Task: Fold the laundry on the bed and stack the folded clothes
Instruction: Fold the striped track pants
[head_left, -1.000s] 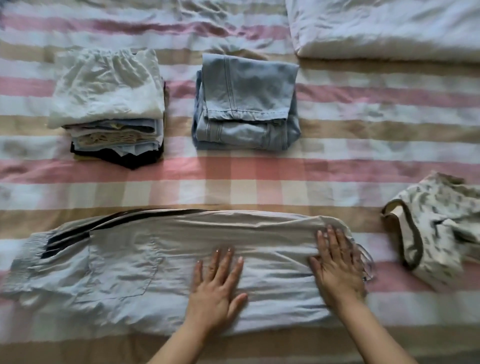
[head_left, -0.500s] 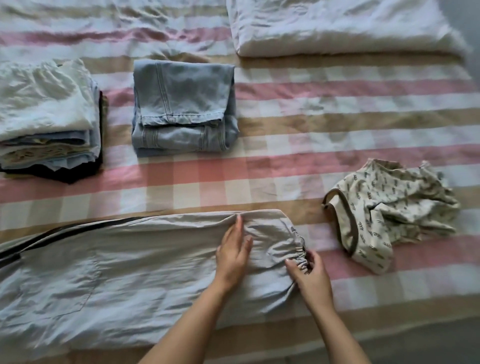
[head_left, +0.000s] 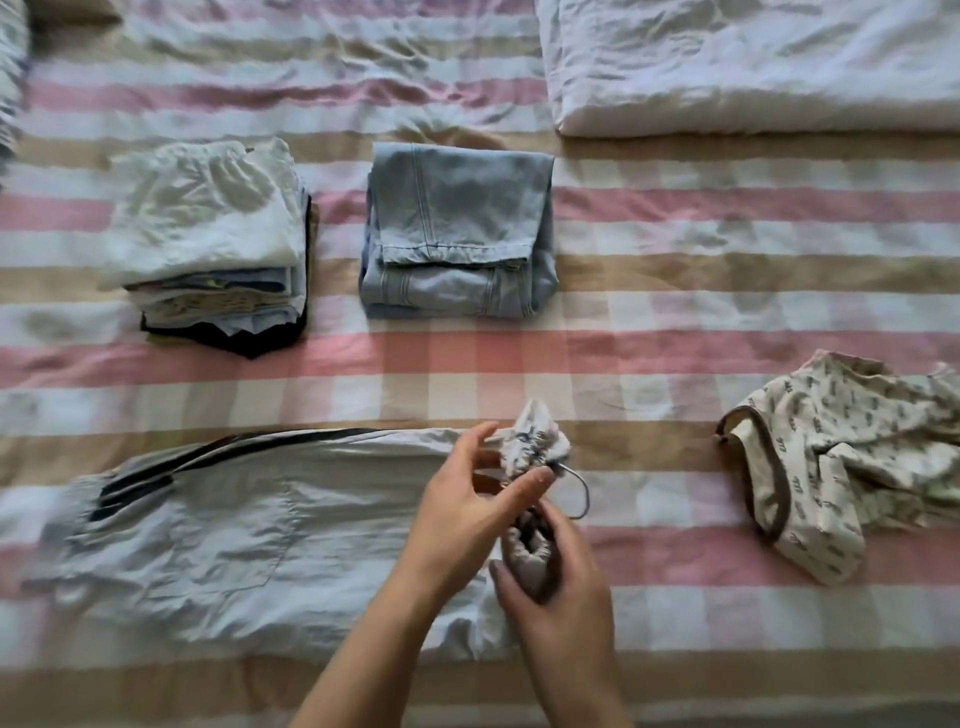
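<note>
Light grey trousers (head_left: 218, 545) with dark side stripes lie lengthwise across the near part of the bed. Their elastic waistband end is lifted off the sheet at the right. My left hand (head_left: 462, 519) pinches the upper part of that bunched waistband. My right hand (head_left: 556, 592) grips the lower part of it, with a thin drawstring looping out to the right. A stack of folded clothes (head_left: 213, 244) with a white piece on top sits at the back left. Folded light blue jeans (head_left: 457, 228) lie beside the stack. A crumpled patterned cream garment (head_left: 841, 462) lies unfolded at the right.
The bed carries a pink, beige and white checked sheet (head_left: 649, 312). A folded white duvet (head_left: 753, 62) lies at the far right. The bed's near edge runs along the bottom of the view.
Both hands went from pressing flat on the trousers to taking hold of the waistband end and lifting it off the sheet. The camera view shifted back to the left.
</note>
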